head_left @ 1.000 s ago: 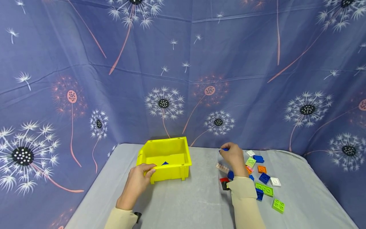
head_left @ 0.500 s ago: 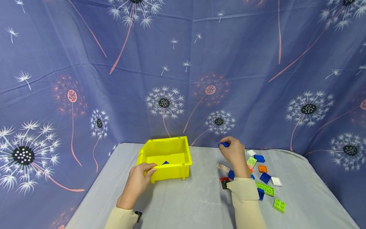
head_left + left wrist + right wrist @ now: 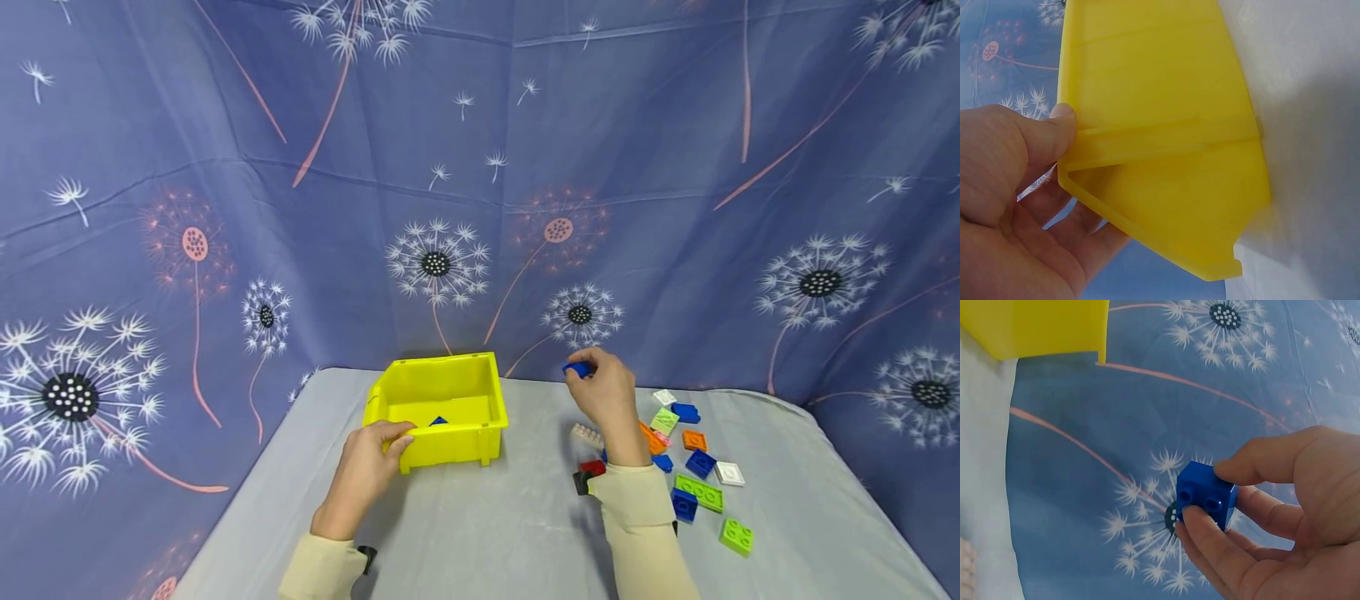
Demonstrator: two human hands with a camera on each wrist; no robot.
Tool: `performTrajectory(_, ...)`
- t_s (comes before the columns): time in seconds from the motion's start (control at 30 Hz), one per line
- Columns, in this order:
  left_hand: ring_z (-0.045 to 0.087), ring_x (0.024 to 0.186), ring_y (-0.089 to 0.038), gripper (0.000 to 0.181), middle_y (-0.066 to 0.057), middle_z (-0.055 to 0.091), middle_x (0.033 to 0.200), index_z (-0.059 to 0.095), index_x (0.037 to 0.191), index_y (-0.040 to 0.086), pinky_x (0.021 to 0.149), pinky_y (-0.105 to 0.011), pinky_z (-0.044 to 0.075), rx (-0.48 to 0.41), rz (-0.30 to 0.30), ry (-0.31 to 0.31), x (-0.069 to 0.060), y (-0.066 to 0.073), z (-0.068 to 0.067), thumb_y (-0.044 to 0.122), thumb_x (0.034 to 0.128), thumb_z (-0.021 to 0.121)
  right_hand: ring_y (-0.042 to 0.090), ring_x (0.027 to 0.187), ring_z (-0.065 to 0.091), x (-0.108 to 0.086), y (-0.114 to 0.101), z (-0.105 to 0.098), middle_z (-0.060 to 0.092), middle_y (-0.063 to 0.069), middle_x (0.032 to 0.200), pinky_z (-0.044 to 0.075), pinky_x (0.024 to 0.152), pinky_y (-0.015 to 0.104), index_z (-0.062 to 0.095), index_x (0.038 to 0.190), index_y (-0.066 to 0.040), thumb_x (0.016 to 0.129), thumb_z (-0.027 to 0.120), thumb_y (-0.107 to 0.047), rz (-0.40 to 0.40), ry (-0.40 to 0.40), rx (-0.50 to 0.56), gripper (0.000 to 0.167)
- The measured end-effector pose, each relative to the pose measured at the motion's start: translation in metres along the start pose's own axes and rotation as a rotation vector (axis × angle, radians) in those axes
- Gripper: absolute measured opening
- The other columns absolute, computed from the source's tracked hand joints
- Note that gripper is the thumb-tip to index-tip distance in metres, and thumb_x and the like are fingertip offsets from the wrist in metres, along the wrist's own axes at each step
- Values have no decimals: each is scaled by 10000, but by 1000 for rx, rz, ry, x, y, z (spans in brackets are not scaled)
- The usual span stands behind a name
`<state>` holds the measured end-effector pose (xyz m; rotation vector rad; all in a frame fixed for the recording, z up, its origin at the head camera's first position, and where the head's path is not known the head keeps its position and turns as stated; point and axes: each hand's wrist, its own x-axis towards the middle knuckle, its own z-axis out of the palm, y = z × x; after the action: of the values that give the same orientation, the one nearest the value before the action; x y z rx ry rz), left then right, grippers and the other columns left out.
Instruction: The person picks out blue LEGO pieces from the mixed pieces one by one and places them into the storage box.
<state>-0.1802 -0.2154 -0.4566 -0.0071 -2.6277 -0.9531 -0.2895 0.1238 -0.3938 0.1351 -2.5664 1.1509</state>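
Note:
A yellow bin (image 3: 450, 448) stands at the back of the table, left of centre, with a blue piece (image 3: 438, 421) partly visible inside. My left hand (image 3: 366, 467) grips the bin's near left rim; in the left wrist view the thumb (image 3: 1054, 134) lies on one side of the wall and the fingers on the other. Raised above the table to the right of the bin, my right hand (image 3: 606, 396) pinches a blue toy brick (image 3: 576, 369). Two studs show on this blue brick (image 3: 1207, 490) in the right wrist view, between thumb and fingers.
Loose bricks lie around and right of the right forearm: a pale pink brick (image 3: 587, 434), a red one (image 3: 592, 467), an orange one (image 3: 694, 440), a long green one (image 3: 699, 492), a lime one (image 3: 737, 537), a white one (image 3: 730, 473) and several blue ones. A patterned cloth (image 3: 480, 183) hangs behind.
My right hand has lifted the blue brick off the table's back area and moved slightly left with it. The left hand keeps its grip on the bin. The head view has shifted a little.

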Motion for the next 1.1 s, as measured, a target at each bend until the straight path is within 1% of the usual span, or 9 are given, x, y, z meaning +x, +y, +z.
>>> performTrajectory(0.17,717,1100,-291,239,-81,764,1165,800,1179,126,927,-470,595,-5,-12,-14,0,0,0,159,944,772,315,933,638,-2,-7,5,678,177,1105,542,871,496,755,1131,-94,949,718,-182,-34,29,25,206)
performTrajectory(0.27,719,1087,-291,236,-82,766,1153,801,1174,126,913,-468,598,-1,-2,-8,0,-1,0,158,942,772,307,938,647,-3,-11,10,676,181,1120,544,869,489,754,1127,-91,947,724,-170,-53,27,45,199)
performTrajectory(0.43,724,1073,-296,231,-85,770,1136,804,1165,119,902,-470,600,4,7,2,0,-1,0,148,937,776,311,928,666,-6,-18,19,670,167,1085,549,854,467,756,1119,-84,936,741,-167,-90,28,70,201)
performTrajectory(0.63,726,1072,-292,227,-78,770,1139,804,1165,126,896,-463,605,-3,10,4,0,0,0,155,942,772,312,988,694,-12,-29,30,651,154,1091,598,869,438,735,1124,-95,939,750,-166,-119,1,100,198)
performTrajectory(0.73,725,1072,-298,229,-81,771,1135,804,1162,118,901,-468,602,0,16,4,1,1,0,151,938,775,318,1042,689,-16,-34,35,639,161,1119,609,894,422,718,1138,-67,948,747,-134,-138,-12,127,204)
performTrajectory(0.8,723,1081,-296,226,-79,770,1139,806,1159,127,912,-467,599,2,7,1,1,1,-1,156,937,777,309,1059,685,-18,-38,39,637,164,1134,612,904,404,714,1135,-55,945,748,-105,-159,-13,145,199)
performTrajectory(0.97,723,1085,-295,221,-82,769,1143,808,1152,131,917,-470,597,3,0,4,1,2,-1,152,934,781,277,1016,693,-22,-45,49,644,139,1117,623,886,379,725,1091,-59,924,767,-64,-222,-4,179,173)
performTrajectory(1.1,723,1085,-299,228,-81,769,1145,805,1161,122,917,-472,598,5,-2,4,1,0,0,157,937,779,271,1000,694,-25,-50,60,642,136,1096,624,881,397,725,1070,-53,906,778,-37,-264,-6,213,173)
